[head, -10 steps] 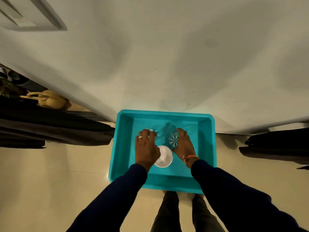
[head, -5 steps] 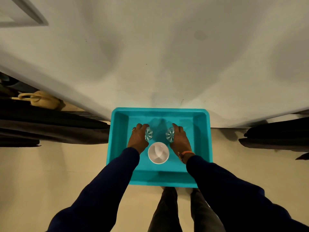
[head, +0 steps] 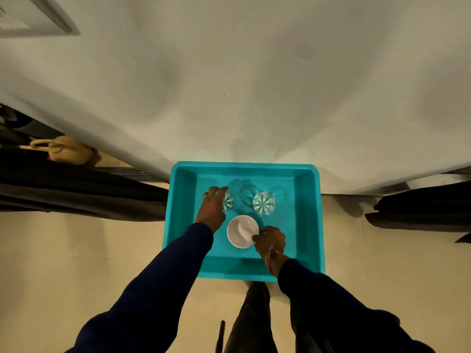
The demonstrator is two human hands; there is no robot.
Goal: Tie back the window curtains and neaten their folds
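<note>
A teal plastic tray [head: 309,225] lies on the floor against a pale wall. Inside it, my left hand [head: 212,208] grips a cut-glass tumbler [head: 227,201] at the tray's left. A second cut-glass tumbler [head: 264,203] stands free to its right, touched by neither hand. My right hand [head: 270,242] pinches the near right rim of a small white bowl [head: 240,230] in the tray's middle. Dark curtain fabric [head: 76,197] lies bunched at the left, and more dark fabric [head: 423,210] at the right; neither hand touches it.
A pale wall [head: 242,85] fills the upper view. A tan bag with a handle [head: 68,150] sits behind the left fabric. My legs [head: 254,319] stand just below the tray on the beige floor [head: 76,250].
My right hand let go of the right tumbler and moved back to the white bowl's rim. My left hand stays on the left tumbler.
</note>
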